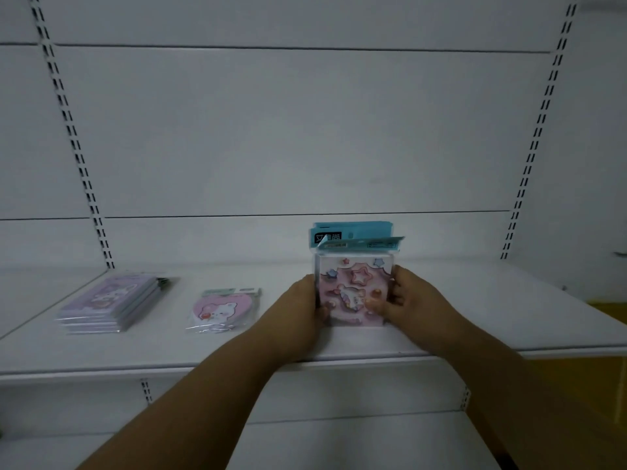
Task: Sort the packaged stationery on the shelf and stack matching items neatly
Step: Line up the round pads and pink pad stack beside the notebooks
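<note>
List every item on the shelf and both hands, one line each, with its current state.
Purple packs: stacked flat at the shelf's left end, untouched.
Heart-shaped packs: small flat pile, untouched, apart from the purple stack.
Pink star packs: stack held between both hands, blue header cards up at the back.
Left hand: grip closed on the stack's left side.
Right hand: grip closed on the stack's right side.
Shelf: white, carrying all three piles.

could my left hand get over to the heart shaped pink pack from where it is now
Probably yes: nothing lies between the left hand and the heart-shaped pack, but it must first let go of the pink star stack.
</note>
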Demonstrator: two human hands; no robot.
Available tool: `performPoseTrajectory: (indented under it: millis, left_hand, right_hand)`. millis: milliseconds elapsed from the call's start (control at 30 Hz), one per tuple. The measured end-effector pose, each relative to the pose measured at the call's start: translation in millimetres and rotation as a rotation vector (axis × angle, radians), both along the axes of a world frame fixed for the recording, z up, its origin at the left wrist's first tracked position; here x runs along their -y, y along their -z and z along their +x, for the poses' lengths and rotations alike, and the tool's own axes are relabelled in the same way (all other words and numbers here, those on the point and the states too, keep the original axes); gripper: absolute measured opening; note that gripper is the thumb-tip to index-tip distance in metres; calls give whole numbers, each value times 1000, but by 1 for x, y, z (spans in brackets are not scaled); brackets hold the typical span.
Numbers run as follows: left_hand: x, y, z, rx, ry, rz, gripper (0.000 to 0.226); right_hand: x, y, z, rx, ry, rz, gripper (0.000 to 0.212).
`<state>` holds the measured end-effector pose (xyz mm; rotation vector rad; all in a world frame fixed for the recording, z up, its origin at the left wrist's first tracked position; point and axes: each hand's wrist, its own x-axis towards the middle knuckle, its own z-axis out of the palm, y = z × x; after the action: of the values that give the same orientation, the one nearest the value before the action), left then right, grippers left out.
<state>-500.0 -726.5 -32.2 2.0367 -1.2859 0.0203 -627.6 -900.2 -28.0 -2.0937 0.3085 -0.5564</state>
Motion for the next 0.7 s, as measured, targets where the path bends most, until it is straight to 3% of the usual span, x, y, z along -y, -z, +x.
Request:
performPoseTrajectory:
  millis: [133, 267, 367, 433, 533, 600, 700]
  left_hand:
    - [3, -5, -2, -44, 19, -8, 28]
    - [8, -20, 0, -172, -155, 75, 10]
    - [13, -29, 3, -280, -273, 153, 20]
    - [16, -30, 2, -203, -324, 246, 32]
    - [18, -26, -5, 93, -310, 451, 31]
    - [19, -22, -5, 157, -294, 505, 30]
    - [18, -21, -6, 160, -359, 469, 34]
  right_hand:
    - [-1, -4, 0, -3, 31, -38, 37]
    - [1, -15, 8, -56, 63, 68, 23]
    - [3, -22, 18, -202, 115, 72, 26]
    - [3, -20, 24, -247, 158, 50, 29]
    - [3, -14, 31, -304, 236, -133, 36]
    - [0, -13, 34, -349, 274, -279, 38]
    - [-2, -14, 32, -361, 290, -334, 45]
